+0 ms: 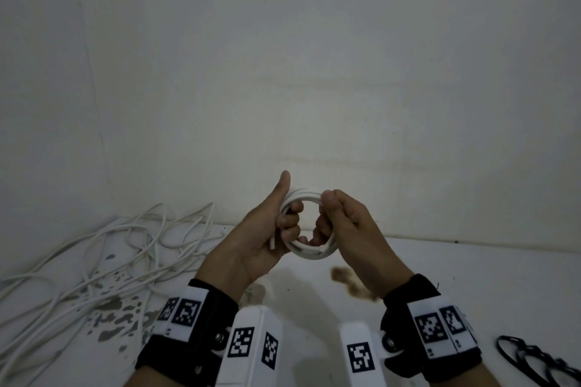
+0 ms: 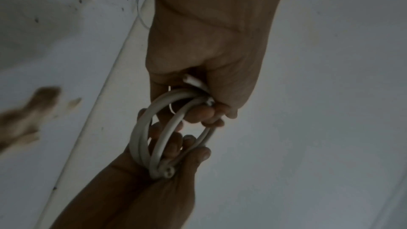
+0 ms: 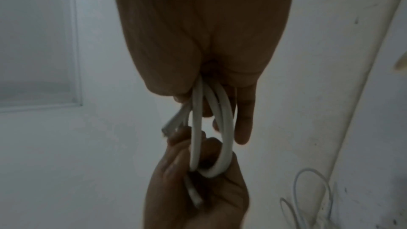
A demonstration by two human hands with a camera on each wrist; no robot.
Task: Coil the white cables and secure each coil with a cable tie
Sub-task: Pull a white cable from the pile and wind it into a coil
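A small coil of white cable [image 1: 309,254] is held up between both hands above the white table [image 1: 456,273]. My left hand [image 1: 284,225] grips the coil's left side, fingers curled through the ring and thumb pointing up. A short cable end [image 1: 272,243] sticks out below its palm. My right hand [image 1: 328,218] pinches the right side, thumb on top. The left wrist view shows the coil [image 2: 143,133] spanning from the left hand [image 2: 211,114] to the right hand [image 2: 189,147]. In the right wrist view the loops [image 3: 226,128] hang from the right hand [image 3: 220,107] into the left hand [image 3: 198,163].
A tangle of loose white cables [image 1: 103,264] lies on the table's left part, against the wall. Black cable ties [image 1: 531,358] lie at the near right edge. The tabletop has grey and brown stains [image 1: 349,283]. A plain wall stands close behind.
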